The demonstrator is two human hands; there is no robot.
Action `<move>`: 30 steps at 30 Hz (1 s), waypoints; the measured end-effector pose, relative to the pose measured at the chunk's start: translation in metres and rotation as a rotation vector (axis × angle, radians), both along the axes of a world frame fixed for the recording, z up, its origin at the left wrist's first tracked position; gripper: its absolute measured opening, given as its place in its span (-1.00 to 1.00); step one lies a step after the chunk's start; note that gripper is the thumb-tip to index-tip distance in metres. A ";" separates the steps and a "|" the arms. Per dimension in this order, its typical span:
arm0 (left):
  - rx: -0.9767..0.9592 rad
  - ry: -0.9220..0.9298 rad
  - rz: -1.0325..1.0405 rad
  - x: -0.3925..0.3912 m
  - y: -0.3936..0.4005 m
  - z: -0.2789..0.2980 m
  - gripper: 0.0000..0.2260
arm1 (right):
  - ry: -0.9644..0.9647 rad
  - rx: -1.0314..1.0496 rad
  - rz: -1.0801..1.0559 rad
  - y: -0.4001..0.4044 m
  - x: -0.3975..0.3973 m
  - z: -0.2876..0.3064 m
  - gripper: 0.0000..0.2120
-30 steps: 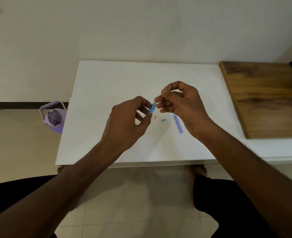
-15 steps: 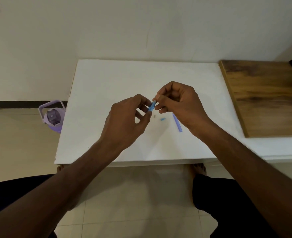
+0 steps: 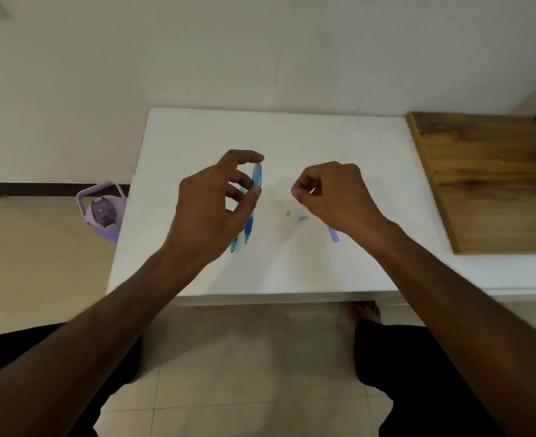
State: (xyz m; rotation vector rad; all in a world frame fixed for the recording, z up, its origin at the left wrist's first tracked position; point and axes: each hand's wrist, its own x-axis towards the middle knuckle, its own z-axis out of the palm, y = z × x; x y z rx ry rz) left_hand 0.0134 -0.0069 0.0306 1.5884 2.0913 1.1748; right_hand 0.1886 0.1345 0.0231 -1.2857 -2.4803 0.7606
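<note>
- I read the job as taking a ballpoint pen apart or putting it back together. The hands were apart, with loose parts lying between and beside them.
- My left hand was half open. Its forefinger tip and thumb pinched a translucent blue pen barrel end to end, upright above the white table.
- Just below that thumb a darker blue grip and tip showed. I could not tell whether it was joined to the barrel or lay on the table.
- A green pen lay under the left palm, with only its tip and a sliver between the fingers visible.
- My right hand was curled tight, thumb against forefinger. I saw nothing in that pinch, though a tiny part could have been hidden there.
- Between the hands, nearer the right, lay a small grey piece and a short blue piece. A pale blue tube poked out from under the right wrist.
- Beyond the right hand was a wooden board. Outside the left hand, a purple water bottle stood on the floor.
- I judged the next move to be the right hand's: pick up one loose piece and bring it to the barrel's open end. That would need a fine fingertip grip and a steady barrel, as the grey piece looked easy to flick away.
</note>
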 end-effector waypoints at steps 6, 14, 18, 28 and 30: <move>0.003 -0.045 0.077 -0.019 -0.007 0.006 -0.67 | -0.236 0.041 0.078 -0.005 -0.010 -0.013 -0.89; 0.010 -0.123 0.135 -0.032 -0.010 0.003 -0.64 | -0.328 0.114 0.048 -0.009 -0.017 -0.022 -0.87; -0.011 -0.133 0.120 -0.030 -0.010 0.004 -0.62 | -0.387 0.167 0.047 -0.012 -0.020 -0.020 -0.85; -0.035 -0.144 0.077 -0.022 -0.006 -0.002 -0.62 | -0.063 -0.040 0.018 -0.006 -0.020 -0.010 -0.90; -0.025 -0.153 0.065 -0.019 -0.006 -0.005 -0.66 | 0.120 -0.124 -0.056 0.000 -0.019 0.000 -0.93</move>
